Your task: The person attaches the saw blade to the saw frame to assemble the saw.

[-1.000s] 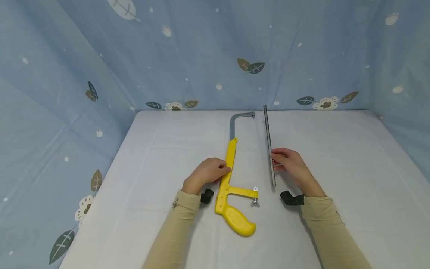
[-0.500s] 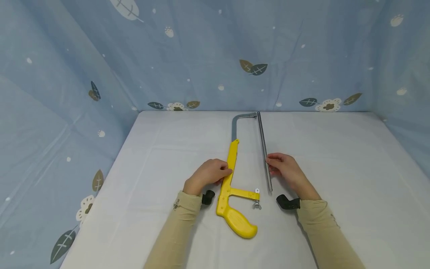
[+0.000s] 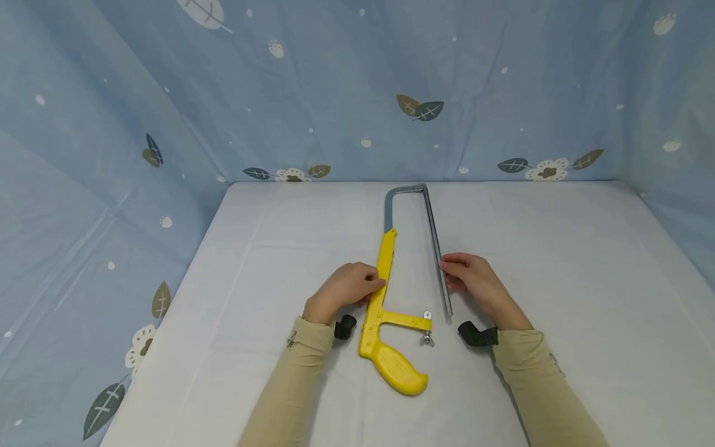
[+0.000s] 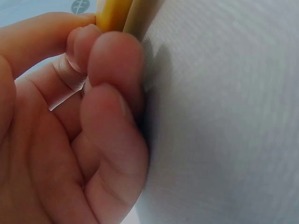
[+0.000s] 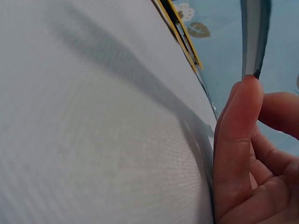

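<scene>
A yellow hacksaw frame (image 3: 385,251) with a grey front arm (image 3: 389,211) lies on the white-covered table. My left hand (image 3: 345,288) pinches the frame midway along its yellow bar; in the left wrist view the yellow bar (image 4: 113,14) shows at the thumb tip. Between thumb and fingers, my right hand (image 3: 479,284) holds a long grey hacksaw blade (image 3: 433,233). The blade's far end meets the tip of the grey arm; whether it is hooked on is too small to tell. Its near end sits apart from the lower yellow bracket (image 3: 403,320), which carries a wing nut (image 3: 427,339).
The yellow handle (image 3: 399,370) points towards the person. A black piece (image 3: 345,326) sits at the left wrist and another black piece (image 3: 476,334) at the right wrist. Blue patterned cloth (image 3: 313,93) hangs behind and beside the table.
My right hand has moved left and slightly nearer with the blade, whose far end went from beside the grey arm's tip to meeting it. My left hand keeps its hold on the frame.
</scene>
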The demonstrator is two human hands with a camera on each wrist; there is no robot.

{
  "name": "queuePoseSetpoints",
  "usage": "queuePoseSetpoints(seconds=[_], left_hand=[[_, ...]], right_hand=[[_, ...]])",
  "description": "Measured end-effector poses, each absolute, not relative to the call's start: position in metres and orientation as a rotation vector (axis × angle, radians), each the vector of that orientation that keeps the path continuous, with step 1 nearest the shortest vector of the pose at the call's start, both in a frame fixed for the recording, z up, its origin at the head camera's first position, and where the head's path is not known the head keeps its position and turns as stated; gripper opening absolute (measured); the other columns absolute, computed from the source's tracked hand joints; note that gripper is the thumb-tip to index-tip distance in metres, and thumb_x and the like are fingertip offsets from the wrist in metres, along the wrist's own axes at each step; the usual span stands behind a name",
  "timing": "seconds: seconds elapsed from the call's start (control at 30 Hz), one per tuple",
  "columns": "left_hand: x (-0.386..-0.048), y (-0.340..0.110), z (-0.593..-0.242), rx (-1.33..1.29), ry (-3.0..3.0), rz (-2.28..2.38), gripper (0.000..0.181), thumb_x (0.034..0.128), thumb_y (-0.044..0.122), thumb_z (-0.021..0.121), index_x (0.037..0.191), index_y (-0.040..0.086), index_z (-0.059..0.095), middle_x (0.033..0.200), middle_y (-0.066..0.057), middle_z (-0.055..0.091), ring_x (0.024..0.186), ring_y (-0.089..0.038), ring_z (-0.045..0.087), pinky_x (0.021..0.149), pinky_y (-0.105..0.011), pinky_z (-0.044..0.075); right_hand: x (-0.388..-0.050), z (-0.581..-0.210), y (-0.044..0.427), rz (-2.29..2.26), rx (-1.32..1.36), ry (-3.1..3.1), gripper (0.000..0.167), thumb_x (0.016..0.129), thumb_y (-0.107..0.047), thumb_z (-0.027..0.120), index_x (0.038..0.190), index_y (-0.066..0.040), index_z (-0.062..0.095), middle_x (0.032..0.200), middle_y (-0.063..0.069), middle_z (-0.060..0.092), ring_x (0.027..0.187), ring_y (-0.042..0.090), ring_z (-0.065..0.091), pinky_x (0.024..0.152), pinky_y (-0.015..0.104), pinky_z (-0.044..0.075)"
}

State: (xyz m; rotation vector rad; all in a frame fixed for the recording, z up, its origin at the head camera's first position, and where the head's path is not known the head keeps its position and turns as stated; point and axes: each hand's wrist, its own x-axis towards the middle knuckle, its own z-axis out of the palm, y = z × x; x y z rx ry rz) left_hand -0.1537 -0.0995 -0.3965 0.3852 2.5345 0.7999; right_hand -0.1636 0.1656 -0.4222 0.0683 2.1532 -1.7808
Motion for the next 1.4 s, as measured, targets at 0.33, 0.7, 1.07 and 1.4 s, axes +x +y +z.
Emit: queuePoseSetpoints(seconds=[0.33, 0.7, 1.07, 1.4], left_hand=[[-0.149, -0.098, -0.402, 0.386, 2.521, 0.793, 0.032, 0.0885, 0.035, 0.053, 0.065, 0.013, 0.054, 0.050, -0.001, 0.049, 0.045, -0.016, 0.046, 0.047, -0.026, 0.035], [-0.150, -0.101, -0.402, 0.397, 2.516, 0.789, 0.031, 0.0889, 0.035, 0.052, 0.067, 0.014, 0.054, 0.052, -0.001, 0.050, 0.047, -0.016, 0.047, 0.048, -0.026, 0.036], [-0.155, -0.103, -0.397, 0.351, 2.531, 0.777, 0.032, 0.0889, 0.036, 0.052, 0.068, 0.013, 0.055, 0.052, -0.002, 0.050, 0.047, -0.017, 0.048, 0.048, -0.026, 0.035], [-0.156, -0.100, -0.397, 0.398, 2.514, 0.792, 0.032, 0.0896, 0.035, 0.051, 0.069, 0.012, 0.055, 0.053, -0.002, 0.050, 0.047, -0.017, 0.049, 0.049, -0.026, 0.036]], right_hand=[[-0.156, -0.425, 0.167, -1.776, 0.101, 2.126, 0.045, 0.087, -0.023, 0.058, 0.120, 0.005, 0.047, 0.092, 0.012, 0.054, 0.068, 0.011, 0.053, 0.061, 0.023, 0.049], [-0.157, -0.429, 0.162, -1.764, 0.065, 2.127, 0.044, 0.087, -0.027, 0.057, 0.121, 0.000, 0.048, 0.092, 0.013, 0.054, 0.062, 0.011, 0.051, 0.059, 0.025, 0.047], [-0.165, -0.423, 0.150, -1.659, 0.040, 2.207, 0.043, 0.085, -0.024, 0.060, 0.123, -0.007, 0.049, 0.099, 0.011, 0.057, 0.065, 0.016, 0.053, 0.059, 0.026, 0.047], [-0.164, -0.421, 0.149, -1.584, 0.019, 2.268, 0.043, 0.086, -0.017, 0.059, 0.126, -0.008, 0.047, 0.102, 0.010, 0.058, 0.064, 0.018, 0.054, 0.056, 0.027, 0.047]])
